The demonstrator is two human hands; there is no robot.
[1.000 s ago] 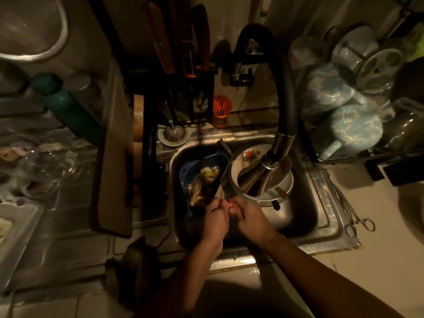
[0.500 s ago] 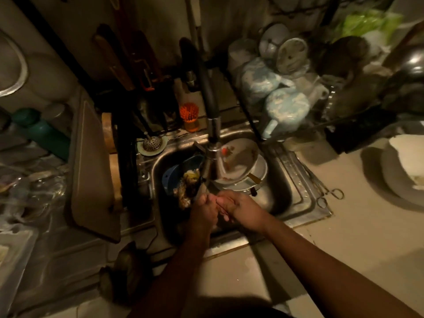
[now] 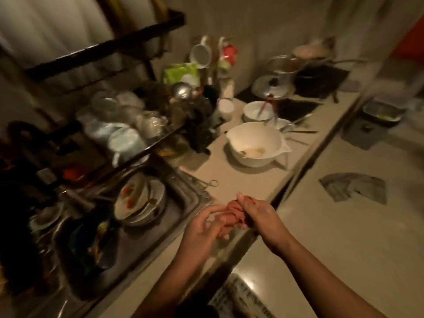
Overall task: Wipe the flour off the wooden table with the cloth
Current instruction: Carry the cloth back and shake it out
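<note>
- Cloth (image 3: 232,211): pinkish wad, bunched tight btwn both hands. It is held in the air over the desk (image 3: 229,173) edge, touching no surface.
- R hand (image 3: 260,214): clenched over the far end of the cloth, knuckles up.
- L hand (image 3: 205,227): fingers bent under the near end, index stretched along it. It is grasping, but looser.
- Sink (image 3: 142,244): just left of the L hand, w/ stacked dirty plates (image 3: 140,203) in it.
- White bowl (image 3: 255,143): beyond the hands on the desk, well apart.
- Wooden table: not identifiable in view. No flour seen; the picture is dim and blurred.
- Assessment: prep stage only. Cloth is in hand, wiping not yet begun, and the whole wipe is left to do.
</note>
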